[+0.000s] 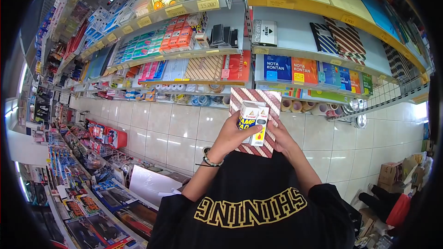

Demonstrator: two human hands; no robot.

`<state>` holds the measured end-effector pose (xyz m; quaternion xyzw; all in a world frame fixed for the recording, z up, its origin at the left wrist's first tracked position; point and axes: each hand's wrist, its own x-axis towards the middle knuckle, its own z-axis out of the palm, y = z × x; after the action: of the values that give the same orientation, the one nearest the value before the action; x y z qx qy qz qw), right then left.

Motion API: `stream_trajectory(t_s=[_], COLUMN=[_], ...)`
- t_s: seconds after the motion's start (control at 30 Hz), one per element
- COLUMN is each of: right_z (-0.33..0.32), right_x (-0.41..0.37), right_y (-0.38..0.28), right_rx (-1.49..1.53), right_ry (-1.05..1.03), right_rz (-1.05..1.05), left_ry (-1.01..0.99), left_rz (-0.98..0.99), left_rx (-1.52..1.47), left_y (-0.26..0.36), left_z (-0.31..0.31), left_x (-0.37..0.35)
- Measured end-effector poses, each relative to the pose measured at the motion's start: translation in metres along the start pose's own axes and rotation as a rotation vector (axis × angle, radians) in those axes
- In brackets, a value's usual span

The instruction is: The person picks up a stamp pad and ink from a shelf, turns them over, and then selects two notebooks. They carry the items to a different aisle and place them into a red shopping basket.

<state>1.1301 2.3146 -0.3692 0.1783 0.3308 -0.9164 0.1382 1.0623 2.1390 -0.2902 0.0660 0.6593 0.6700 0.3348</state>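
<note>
Position: Both hands are raised in front of the chest, above a tiled floor (175, 129) and facing a stocked shelf (295, 41).

Left hand (232, 137): closed. The thumb presses a small box (249, 114), lettered "AMP PAD", flat against the face of a striped book (267, 97). A bracelet (211, 161) sits on this wrist.

Right hand (282, 139): closed on the book's lower right edge, with the fingers hidden behind the cover.

A narrower white pack (260, 131) lies just beside the box on the book. It may be an ink bottle carton, but the print is too small to confirm.

Handling, box: judged light, thin cardboard that dents under a hard pinch. Take hold across the two broad faces, not the end flaps.

Handling, book: judged stiff, flat and moderately light. The cover looks smooth, so items resting on it are likely to slide if it tilts. Grip it at a long edge with the thumb on top and the fingers beneath, and keep thumb pressure on the stacked box.
</note>
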Motion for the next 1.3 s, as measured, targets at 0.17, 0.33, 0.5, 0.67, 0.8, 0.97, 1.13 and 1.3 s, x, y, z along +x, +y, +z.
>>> stream_trajectory(t_s=[0.17,0.33,0.5,0.67,0.8,0.97,1.13,1.3], right_z=[-0.013,-0.009,0.009,0.012,0.011,-0.004,-0.05,-0.044], right_x=[0.002,0.002,-0.006,-0.005,-0.003,0.001,0.022,0.026], right_y=[0.01,0.011,0.0,-0.002,-0.001,0.014,0.025,0.018], right_rx=[0.052,0.038,0.014,-0.034,-0.063,-0.008,-0.287,-0.328], right_ry=[-0.083,-0.025,0.011,0.043,0.084,0.237,0.086,0.186], right_rz=[-0.044,-0.04,-0.053,-0.081,-0.054,-0.083,-0.196,-0.128], left_ry=[0.136,0.217,0.331,0.454,0.396,0.477,0.643,0.404], left_rz=[0.192,0.11,0.203,0.486,0.256,0.425,0.447,0.05], left_rx=[0.246,0.481,0.877,0.911,0.764,1.014,0.796,0.162], left_y=[-0.018,-0.003,-0.003,-0.014,-0.009,-0.029,-0.05,-0.056], left_z=[0.009,0.015,0.016,0.015,0.017,0.008,0.001,-0.022], left_x=[0.003,-0.005,-0.008,-0.008,-0.012,-0.008,-0.006,-0.015])
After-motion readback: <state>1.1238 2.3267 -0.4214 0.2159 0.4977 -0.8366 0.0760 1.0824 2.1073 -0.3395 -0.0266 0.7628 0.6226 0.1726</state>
